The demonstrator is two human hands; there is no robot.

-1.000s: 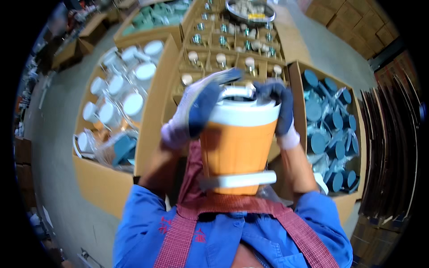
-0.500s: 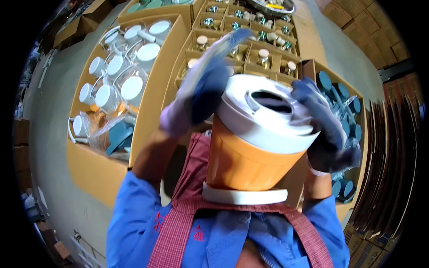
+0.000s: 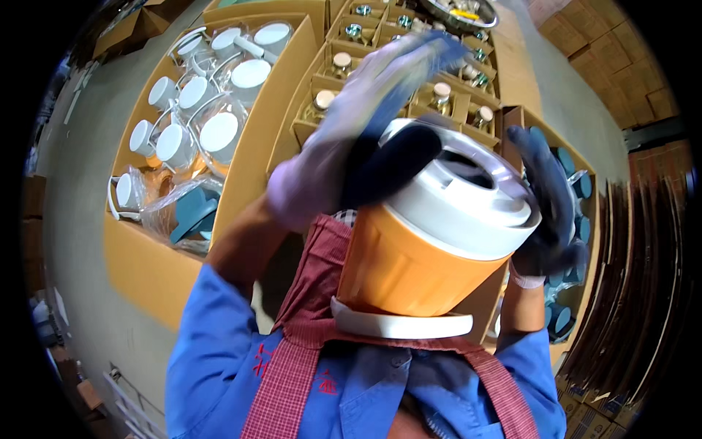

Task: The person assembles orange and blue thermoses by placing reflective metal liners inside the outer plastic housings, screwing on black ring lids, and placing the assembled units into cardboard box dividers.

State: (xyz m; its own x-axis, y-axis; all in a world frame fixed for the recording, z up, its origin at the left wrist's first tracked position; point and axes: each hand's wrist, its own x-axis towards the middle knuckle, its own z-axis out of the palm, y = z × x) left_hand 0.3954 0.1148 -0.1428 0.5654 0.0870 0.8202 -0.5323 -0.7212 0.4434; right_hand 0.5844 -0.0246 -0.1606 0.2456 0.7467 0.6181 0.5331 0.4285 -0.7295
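Observation:
An orange insulated jug [image 3: 424, 260] leans against my apron front, its white base toward me. On top of it sits a white lid [image 3: 461, 212] with a round dark opening. My left hand [image 3: 358, 139], in a light purple and dark blue glove, is open over the lid's left side, fingers stretched out and blurred, the thumb across the rim. To the right of the lid, my gloved right hand [image 3: 545, 208] is open, with its fingers pointing up; whether its palm touches the jug is hidden.
At left stands a carton [image 3: 157, 252] of white-lidded parts with handles in plastic. A divided carton [image 3: 292, 124] ahead holds several small capped pieces. Blue-green parts fill another carton [image 3: 578, 307] at right, and a metal bowl [image 3: 482, 22] sits at the far end. Flattened cardboard [image 3: 629, 278] stands beyond.
My left hand has swung right, its thumb now over the lid's rim. The right hand's fingers have come off the lid and point up. The jug's top has shifted slightly to the right.

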